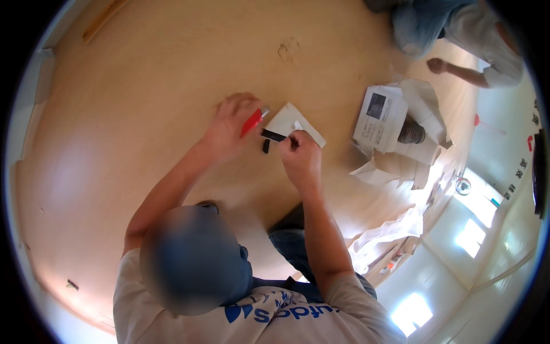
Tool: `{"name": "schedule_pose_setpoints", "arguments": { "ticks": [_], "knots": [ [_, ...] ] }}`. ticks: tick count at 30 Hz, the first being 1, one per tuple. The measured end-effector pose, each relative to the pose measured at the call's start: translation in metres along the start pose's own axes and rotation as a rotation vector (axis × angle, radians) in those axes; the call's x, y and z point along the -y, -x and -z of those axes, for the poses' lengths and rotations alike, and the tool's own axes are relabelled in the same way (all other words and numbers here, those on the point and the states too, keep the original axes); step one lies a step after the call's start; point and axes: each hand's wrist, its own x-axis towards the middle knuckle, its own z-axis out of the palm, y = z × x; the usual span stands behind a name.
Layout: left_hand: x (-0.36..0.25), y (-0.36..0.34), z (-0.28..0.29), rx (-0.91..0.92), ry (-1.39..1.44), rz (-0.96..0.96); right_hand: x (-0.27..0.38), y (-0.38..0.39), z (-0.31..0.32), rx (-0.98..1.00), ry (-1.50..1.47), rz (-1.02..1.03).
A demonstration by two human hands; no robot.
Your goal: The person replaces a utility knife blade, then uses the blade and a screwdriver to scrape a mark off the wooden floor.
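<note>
Blurred by motion, my left hand point(232, 125) has its fingers bent around a red tool point(251, 122) with a silvery tip; its exact kind does not show. My right hand point(302, 156) is closed on one end of a flat black strip point(273, 135), whose other end points left toward the red tool. Strip and tool are close together, with a small gap between them. Under and beyond the strip lies a pale square board point(287, 119) with a small white piece point(297, 125) on it. A short black piece point(266, 146) rests just left of my right hand.
To the right stands an opened cardboard box point(424, 100) with printed white paper point(375, 117) and a dark coil point(411, 133) in it. Another person point(487, 43) is at the far right. White sheeting point(392, 229) lies at the near right, and a wooden strip point(105, 20) at the far left.
</note>
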Motion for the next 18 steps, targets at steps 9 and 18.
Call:
{"name": "schedule_pose_setpoints", "arguments": {
  "ticks": [9,18],
  "knots": [
    [-0.006,-0.014,-0.006,0.305,0.433,0.186,0.013,-0.021,-0.028,0.021,-0.697,0.03],
    [0.031,-0.067,0.009,0.26,-0.142,0.03,-0.045,-0.099,-0.028,-0.079,-0.67,-0.076]
  ]
}}
